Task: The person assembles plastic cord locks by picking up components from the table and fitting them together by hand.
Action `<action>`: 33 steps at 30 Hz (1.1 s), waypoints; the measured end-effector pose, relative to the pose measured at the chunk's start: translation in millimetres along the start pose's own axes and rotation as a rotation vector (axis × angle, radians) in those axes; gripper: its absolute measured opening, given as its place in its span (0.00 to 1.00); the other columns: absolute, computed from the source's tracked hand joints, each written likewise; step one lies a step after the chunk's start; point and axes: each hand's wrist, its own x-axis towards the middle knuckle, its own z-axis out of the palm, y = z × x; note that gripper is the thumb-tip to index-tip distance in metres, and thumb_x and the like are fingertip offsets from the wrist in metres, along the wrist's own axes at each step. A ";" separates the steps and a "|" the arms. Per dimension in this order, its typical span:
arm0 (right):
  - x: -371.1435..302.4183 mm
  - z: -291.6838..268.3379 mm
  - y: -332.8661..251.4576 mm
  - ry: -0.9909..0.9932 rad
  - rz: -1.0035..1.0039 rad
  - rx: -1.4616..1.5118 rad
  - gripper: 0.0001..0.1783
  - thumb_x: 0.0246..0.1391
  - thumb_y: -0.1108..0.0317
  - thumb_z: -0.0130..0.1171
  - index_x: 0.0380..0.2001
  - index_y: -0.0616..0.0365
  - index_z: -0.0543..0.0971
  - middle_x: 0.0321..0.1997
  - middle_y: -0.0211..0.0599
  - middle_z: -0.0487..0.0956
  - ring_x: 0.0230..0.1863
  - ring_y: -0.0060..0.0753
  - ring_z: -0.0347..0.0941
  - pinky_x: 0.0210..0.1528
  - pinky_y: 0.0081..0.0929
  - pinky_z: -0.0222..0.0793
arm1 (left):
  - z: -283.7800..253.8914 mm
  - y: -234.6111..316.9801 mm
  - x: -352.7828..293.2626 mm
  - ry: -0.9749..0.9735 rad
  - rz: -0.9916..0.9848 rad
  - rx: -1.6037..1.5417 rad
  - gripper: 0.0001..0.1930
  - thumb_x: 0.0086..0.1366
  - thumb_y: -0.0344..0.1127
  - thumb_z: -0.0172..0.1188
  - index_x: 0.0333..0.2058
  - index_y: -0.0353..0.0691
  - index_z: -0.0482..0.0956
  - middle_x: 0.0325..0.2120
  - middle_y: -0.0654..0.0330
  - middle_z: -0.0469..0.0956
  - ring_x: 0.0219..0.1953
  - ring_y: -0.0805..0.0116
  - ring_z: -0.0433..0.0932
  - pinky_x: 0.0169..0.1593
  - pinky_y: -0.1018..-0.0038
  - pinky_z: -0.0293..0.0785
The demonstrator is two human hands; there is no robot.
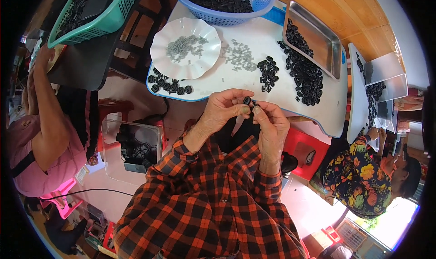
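Note:
Just in front of the table's near edge, both hands meet at chest height. My left hand (225, 110) pinches a small black oval plastic piece (247, 100) between thumb and fingers. Close beside it, my right hand (271, 121) is closed on a smaller black piece (254, 103), mostly covered by the fingertips. Whether the two pieces touch I cannot tell. Beyond the hands, a small group of black pieces (268, 73) lies on the white table (218, 83), with small grey pieces (240, 55) to its left. More grey pieces (184, 48) lie on a white scalloped plate (156, 54).
Larger black pieces (169, 85) lie by the table's near left edge. A big black heap (309, 82) spreads beside a steel tray (328, 48). At the back stands a blue basket (227, 19); a green basket (119, 16) is far left. People work on both sides.

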 end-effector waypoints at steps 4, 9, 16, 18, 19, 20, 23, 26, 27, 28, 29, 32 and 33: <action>0.7 0.7 2.2 -0.010 0.013 0.031 0.07 0.53 0.78 0.55 0.36 0.68 0.76 0.28 0.34 0.78 0.25 0.18 0.70 0.31 0.14 0.66 | -1.2 -1.3 -0.7 0.018 0.004 0.050 0.17 0.58 0.23 0.60 0.47 0.30 0.73 0.33 0.59 0.78 0.32 0.76 0.76 0.37 0.82 0.76; 0.5 1.0 1.9 -0.021 0.016 0.016 0.07 0.53 0.78 0.55 0.36 0.67 0.76 0.27 0.33 0.77 0.25 0.18 0.70 0.30 0.14 0.66 | -1.0 0.4 -0.8 0.024 -0.008 0.052 0.16 0.57 0.23 0.60 0.46 0.30 0.74 0.33 0.60 0.78 0.33 0.77 0.76 0.38 0.81 0.76; -0.4 2.5 2.0 -0.016 0.012 0.002 0.06 0.53 0.77 0.56 0.36 0.67 0.76 0.26 0.31 0.77 0.24 0.17 0.69 0.29 0.13 0.65 | -1.4 2.4 -2.2 0.034 -0.013 0.125 0.16 0.56 0.23 0.61 0.45 0.31 0.74 0.32 0.62 0.78 0.33 0.80 0.75 0.38 0.83 0.75; -0.8 2.8 1.0 -0.011 0.009 -0.019 0.06 0.53 0.78 0.56 0.35 0.67 0.77 0.25 0.31 0.77 0.24 0.17 0.69 0.29 0.13 0.64 | -2.1 2.1 -2.3 0.030 -0.010 0.132 0.17 0.56 0.23 0.62 0.45 0.31 0.74 0.31 0.62 0.78 0.33 0.80 0.75 0.38 0.83 0.74; -1.1 3.0 0.9 -0.006 0.004 -0.039 0.06 0.53 0.78 0.56 0.35 0.67 0.77 0.25 0.31 0.76 0.24 0.17 0.69 0.29 0.13 0.64 | -2.7 2.2 -2.5 0.035 -0.015 0.180 0.17 0.56 0.23 0.62 0.45 0.31 0.75 0.31 0.63 0.78 0.33 0.81 0.75 0.38 0.84 0.74; -1.3 3.2 1.3 -0.006 0.004 -0.039 0.06 0.53 0.78 0.56 0.35 0.67 0.77 0.25 0.31 0.76 0.24 0.17 0.69 0.29 0.13 0.64 | -3.4 2.3 -2.7 0.041 -0.020 0.229 0.16 0.56 0.23 0.62 0.45 0.31 0.75 0.31 0.63 0.78 0.33 0.81 0.74 0.38 0.85 0.73; -1.7 2.8 0.7 0.001 0.002 -0.060 0.06 0.52 0.78 0.56 0.35 0.66 0.77 0.24 0.30 0.76 0.24 0.16 0.69 0.28 0.13 0.64 | -3.6 4.3 -2.5 0.019 -0.009 0.331 0.16 0.56 0.23 0.62 0.45 0.31 0.75 0.31 0.64 0.78 0.33 0.82 0.74 0.38 0.85 0.73; -1.0 2.6 2.0 0.010 -0.003 -0.107 0.06 0.52 0.78 0.57 0.34 0.66 0.77 0.24 0.29 0.76 0.24 0.16 0.69 0.28 0.13 0.64 | -0.7 8.3 -3.1 0.001 -0.007 0.211 0.16 0.56 0.23 0.62 0.45 0.31 0.75 0.32 0.64 0.78 0.34 0.82 0.74 0.38 0.85 0.73; -0.6 2.4 2.3 0.004 -0.001 -0.085 0.06 0.51 0.78 0.57 0.34 0.66 0.77 0.25 0.29 0.76 0.24 0.16 0.69 0.28 0.13 0.64 | -0.5 8.6 -2.7 0.001 -0.007 0.210 0.16 0.56 0.23 0.62 0.45 0.31 0.75 0.32 0.64 0.78 0.34 0.82 0.74 0.38 0.85 0.73; -0.4 2.2 2.6 -0.002 0.000 -0.064 0.06 0.51 0.78 0.57 0.34 0.66 0.77 0.25 0.30 0.76 0.24 0.16 0.69 0.28 0.13 0.64 | -0.4 8.8 -2.3 -0.006 -0.003 0.217 0.16 0.56 0.22 0.62 0.44 0.31 0.75 0.32 0.64 0.78 0.34 0.82 0.74 0.38 0.85 0.73; -0.4 1.9 2.8 -0.002 0.001 -0.065 0.06 0.51 0.78 0.57 0.34 0.66 0.77 0.25 0.30 0.76 0.24 0.16 0.69 0.28 0.13 0.64 | -0.4 9.1 -1.9 -0.013 0.002 0.225 0.16 0.56 0.22 0.62 0.44 0.31 0.75 0.32 0.63 0.78 0.34 0.82 0.74 0.37 0.85 0.73; -0.1 1.5 3.3 0.019 0.013 -0.100 0.06 0.51 0.78 0.58 0.34 0.66 0.78 0.25 0.30 0.77 0.24 0.16 0.69 0.28 0.12 0.64 | 0.0 12.2 -1.6 -0.003 -0.011 0.257 0.16 0.54 0.21 0.63 0.44 0.31 0.75 0.31 0.64 0.78 0.34 0.79 0.75 0.38 0.83 0.75; 0.0 1.4 3.6 0.008 0.013 -0.097 0.06 0.51 0.78 0.58 0.34 0.66 0.78 0.26 0.30 0.77 0.24 0.16 0.69 0.29 0.12 0.64 | 0.1 13.5 -1.9 -0.003 -0.011 0.257 0.16 0.54 0.21 0.63 0.44 0.31 0.75 0.31 0.64 0.78 0.34 0.79 0.75 0.38 0.83 0.75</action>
